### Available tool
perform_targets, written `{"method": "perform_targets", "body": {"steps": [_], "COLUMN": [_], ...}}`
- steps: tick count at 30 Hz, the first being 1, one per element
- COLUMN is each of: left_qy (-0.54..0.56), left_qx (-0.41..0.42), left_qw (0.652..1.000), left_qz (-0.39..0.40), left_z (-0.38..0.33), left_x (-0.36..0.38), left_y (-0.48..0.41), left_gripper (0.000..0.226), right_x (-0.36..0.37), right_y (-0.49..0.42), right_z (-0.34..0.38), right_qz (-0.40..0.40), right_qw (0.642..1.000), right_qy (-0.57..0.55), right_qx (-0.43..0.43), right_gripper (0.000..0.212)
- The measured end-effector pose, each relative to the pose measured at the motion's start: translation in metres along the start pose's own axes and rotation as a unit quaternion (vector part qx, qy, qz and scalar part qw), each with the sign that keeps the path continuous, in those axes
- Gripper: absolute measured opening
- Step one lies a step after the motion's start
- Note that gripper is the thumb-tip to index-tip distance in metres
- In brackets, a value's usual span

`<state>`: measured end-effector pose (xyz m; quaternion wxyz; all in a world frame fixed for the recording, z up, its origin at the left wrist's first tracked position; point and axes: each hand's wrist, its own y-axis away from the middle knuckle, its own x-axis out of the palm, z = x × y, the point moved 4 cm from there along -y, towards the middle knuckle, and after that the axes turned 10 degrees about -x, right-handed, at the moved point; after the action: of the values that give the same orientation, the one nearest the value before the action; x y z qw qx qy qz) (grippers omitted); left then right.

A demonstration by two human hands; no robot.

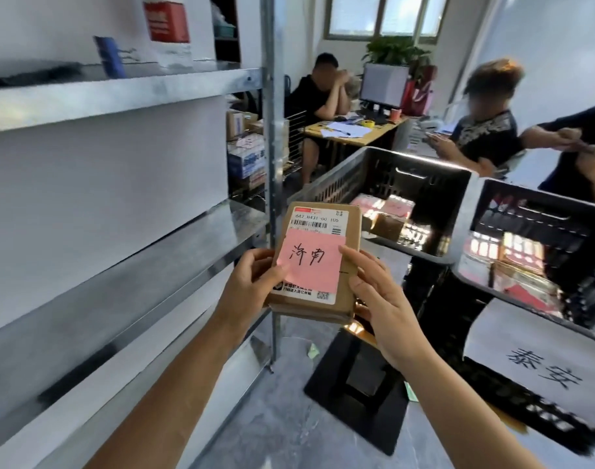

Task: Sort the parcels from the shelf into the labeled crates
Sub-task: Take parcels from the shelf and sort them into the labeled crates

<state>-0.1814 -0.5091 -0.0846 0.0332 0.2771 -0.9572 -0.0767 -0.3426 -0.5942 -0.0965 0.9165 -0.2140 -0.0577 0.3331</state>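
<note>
I hold a small brown cardboard parcel (348, 228) upright in front of me with both hands. It carries a white shipping label and a pink note with handwritten characters. My left hand (255, 282) grips its left edge, and my right hand (377, 299) grips its right edge and underside. The metal shelf (120, 93) stands to my left. Two black plastic crates sit to the right: a far crate (434, 177) with several parcels inside, and a near crate (533, 198) bearing a white paper label (539, 363) with handwritten characters.
The shelf's upright post (272, 130) stands just behind the parcel. A black stand (360, 384) lies on the grey floor below my hands. Two people sit at a desk (357, 133) behind the crates, and a third person's arm reaches in at the far right.
</note>
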Motion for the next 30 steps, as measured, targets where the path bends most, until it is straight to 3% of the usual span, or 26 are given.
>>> {"method": "perform_targets", "body": {"steps": [6,9,16,20,24,30], "left_qy": [-0.041,-0.095,-0.137,-0.178,-0.218,-0.211], "left_qx": [0.024,0.042,0.013,-0.018,-0.028,-0.074], "left_qw": [0.996,0.989,0.979,0.963,0.95,0.935], "left_qz": [0.069,0.105,0.153,0.203,0.223,0.274], "left_z": [-0.022,-0.042,-0.078,-0.072,-0.052,-0.025], "left_x": [0.043,0.07,0.134,0.178,0.219,0.284], "left_y": [-0.073,-0.12,-0.258,-0.326,-0.369,-0.396], "left_gripper": [0.013,0.034,0.041,0.034,0.029,0.031], "right_x": [-0.043,-0.07,-0.131,-0.165,-0.197,-0.246], "right_y": [-0.048,-0.088,-0.183,-0.216,-0.228,-0.237], "right_z": [-0.002,-0.009,-0.047,-0.081,-0.115,-0.139], "right_qz": [-0.065,-0.095,-0.194,-0.287,-0.332,-0.297], "right_qw": [0.997,0.993,0.976,0.948,0.923,0.867], "right_qy": [0.045,0.066,0.098,0.123,0.146,0.361], "right_qx": [-0.012,-0.029,-0.003,0.055,0.127,0.171], "right_gripper": [0.027,0.028,0.038,0.032,0.033,0.06]}}
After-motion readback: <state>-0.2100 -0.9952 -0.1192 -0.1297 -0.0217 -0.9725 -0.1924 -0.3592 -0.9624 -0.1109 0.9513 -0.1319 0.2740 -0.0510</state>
